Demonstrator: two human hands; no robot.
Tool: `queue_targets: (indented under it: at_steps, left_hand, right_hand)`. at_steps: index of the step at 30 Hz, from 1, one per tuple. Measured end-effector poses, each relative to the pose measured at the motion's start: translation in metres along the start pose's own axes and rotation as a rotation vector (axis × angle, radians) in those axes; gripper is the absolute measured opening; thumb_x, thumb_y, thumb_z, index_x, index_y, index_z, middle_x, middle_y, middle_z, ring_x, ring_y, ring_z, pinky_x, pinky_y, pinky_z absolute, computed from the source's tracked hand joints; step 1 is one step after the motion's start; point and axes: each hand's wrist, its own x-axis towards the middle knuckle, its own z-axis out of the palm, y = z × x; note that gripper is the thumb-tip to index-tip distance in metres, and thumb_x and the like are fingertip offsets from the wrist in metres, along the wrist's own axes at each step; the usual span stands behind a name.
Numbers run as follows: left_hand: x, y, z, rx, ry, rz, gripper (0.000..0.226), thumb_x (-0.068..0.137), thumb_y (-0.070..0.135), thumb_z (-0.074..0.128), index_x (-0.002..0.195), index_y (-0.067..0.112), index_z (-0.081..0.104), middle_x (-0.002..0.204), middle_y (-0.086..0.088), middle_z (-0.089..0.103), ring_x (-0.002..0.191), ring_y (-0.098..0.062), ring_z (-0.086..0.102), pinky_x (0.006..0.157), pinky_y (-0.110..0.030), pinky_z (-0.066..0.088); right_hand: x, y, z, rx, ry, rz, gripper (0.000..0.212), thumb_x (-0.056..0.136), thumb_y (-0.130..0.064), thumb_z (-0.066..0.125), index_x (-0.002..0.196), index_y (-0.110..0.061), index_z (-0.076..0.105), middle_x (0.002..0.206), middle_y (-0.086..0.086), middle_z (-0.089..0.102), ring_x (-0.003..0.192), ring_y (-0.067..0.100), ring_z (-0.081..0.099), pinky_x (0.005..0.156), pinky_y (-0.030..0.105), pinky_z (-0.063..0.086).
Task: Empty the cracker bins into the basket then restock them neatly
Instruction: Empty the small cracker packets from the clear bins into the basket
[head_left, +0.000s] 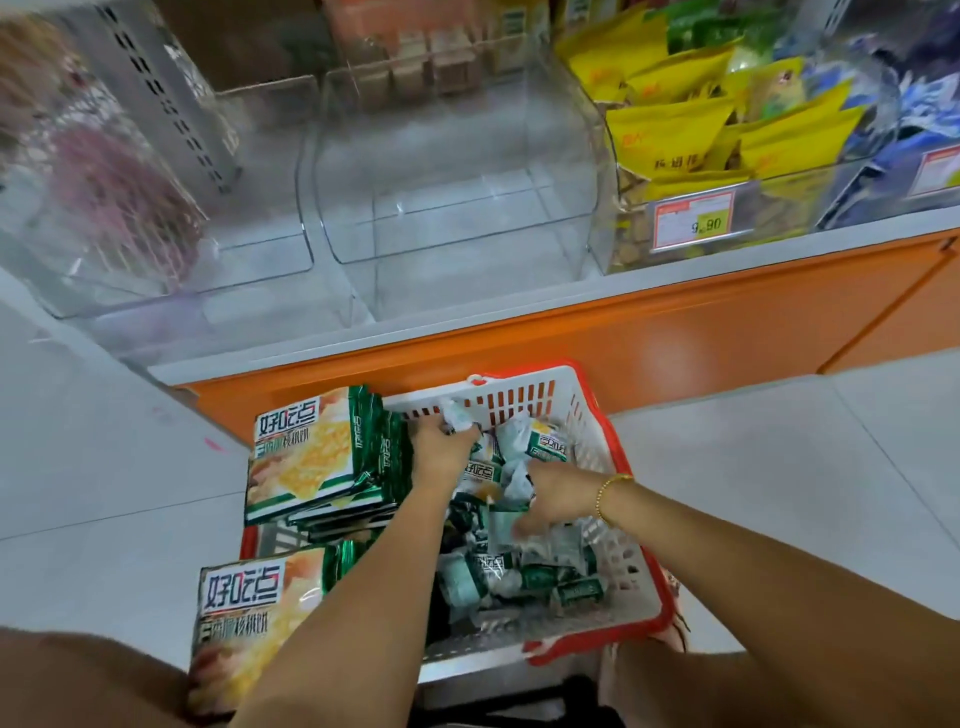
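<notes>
**Both Bare Arms Reached Down, Hands Close Together**

The left forearm (363, 561) ran up from the lower edge, slanting to the right. It ended in the left hand (441, 447), seen from its back, with the fingers curled at the far end round a small packet (456, 415). The right forearm (727, 540) came in from the right edge, slanting toward the left, with a gold bead bracelet (608, 493) on its wrist. The right hand (556, 491) lay palm down, just beside the left and nearer the body. Its fingertips (522, 526) were blurred, so its grip could not be told.
</notes>
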Motion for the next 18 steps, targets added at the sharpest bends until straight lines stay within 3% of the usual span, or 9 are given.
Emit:
queue_targets:
  at_steps: [2, 5, 9, 11, 13, 15, 18]
  left_hand:
    - [0.001, -0.006, 0.0, 0.048, -0.033, -0.039, 0.021, 0.085, 0.017, 0.069, 0.097, 0.013, 0.053, 0.097, 0.0, 0.059, 0.086, -0.021, 0.056, 0.077, -0.033, 0.045]
    - [0.007, -0.014, 0.0, 0.119, -0.07, -0.073, 0.021, 0.084, 0.008, 0.068, 0.102, 0.004, 0.057, 0.101, -0.009, 0.062, 0.084, -0.022, 0.054, 0.072, -0.031, 0.043]
    - [0.004, -0.006, -0.015, 0.214, -0.113, -0.095, 0.022, 0.082, 0.008, 0.067, 0.1, 0.002, 0.056, 0.094, -0.011, 0.056, 0.081, -0.023, 0.053, 0.066, -0.03, 0.041]
    - [-0.002, 0.009, -0.026, 0.254, -0.129, -0.055, 0.009, 0.083, 0.009, 0.064, 0.087, 0.007, 0.056, 0.083, -0.007, 0.054, 0.071, -0.019, 0.051, 0.059, -0.025, 0.04]
    - [-0.008, 0.029, -0.042, 0.334, -0.106, 0.014, 0.029, 0.087, 0.012, 0.058, 0.063, 0.012, 0.041, 0.062, -0.001, 0.041, 0.053, -0.013, 0.037, 0.044, -0.02, 0.031]
    - [-0.024, 0.056, -0.067, 0.359, -0.048, 0.153, 0.035, 0.09, 0.02, 0.058, 0.061, 0.011, 0.041, 0.057, 0.001, 0.038, 0.05, -0.012, 0.034, 0.044, -0.022, 0.025]
    - [-0.065, 0.106, -0.118, 0.203, 0.028, 0.474, 0.03, 0.09, 0.03, 0.063, 0.063, 0.017, 0.054, 0.062, 0.007, 0.053, 0.057, -0.006, 0.047, 0.048, -0.015, 0.031]
  right_hand:
    - [0.004, -0.006, 0.015, -0.056, 0.021, -0.031, 0.09, 0.081, -0.043, 0.074, 0.144, 0.0, 0.028, 0.135, 0.015, 0.05, 0.117, 0.028, 0.054, 0.095, 0.038, 0.048]
    - [0.007, -0.014, 0.031, -0.175, 0.024, -0.116, 0.088, 0.083, -0.036, 0.073, 0.146, 0.0, 0.025, 0.137, 0.017, 0.046, 0.116, 0.032, 0.053, 0.093, 0.039, 0.049]
    - [0.007, -0.024, 0.03, -0.393, 0.011, -0.163, 0.05, 0.089, -0.019, 0.066, 0.131, 0.001, 0.047, 0.12, 0.019, 0.058, 0.101, 0.032, 0.059, 0.081, 0.038, 0.051]
    - [0.005, -0.03, 0.012, -0.454, 0.04, -0.157, 0.018, 0.09, -0.017, 0.061, 0.097, -0.001, 0.063, 0.091, 0.016, 0.062, 0.079, 0.028, 0.06, 0.073, 0.038, 0.051]
    - [-0.009, -0.041, -0.021, -0.418, 0.135, -0.183, 0.031, 0.092, -0.02, 0.06, 0.066, -0.006, 0.051, 0.064, 0.007, 0.047, 0.058, 0.021, 0.046, 0.062, 0.033, 0.043]
    - [-0.039, -0.06, -0.064, -0.296, 0.277, -0.237, 0.024, 0.09, -0.02, 0.063, 0.071, -0.008, 0.055, 0.066, 0.004, 0.05, 0.061, 0.018, 0.048, 0.057, 0.027, 0.038]
    - [-0.104, -0.097, -0.121, -0.056, 0.592, -0.446, 0.016, 0.085, -0.02, 0.07, 0.073, -0.018, 0.058, 0.07, -0.009, 0.057, 0.058, 0.002, 0.05, 0.053, 0.012, 0.037]
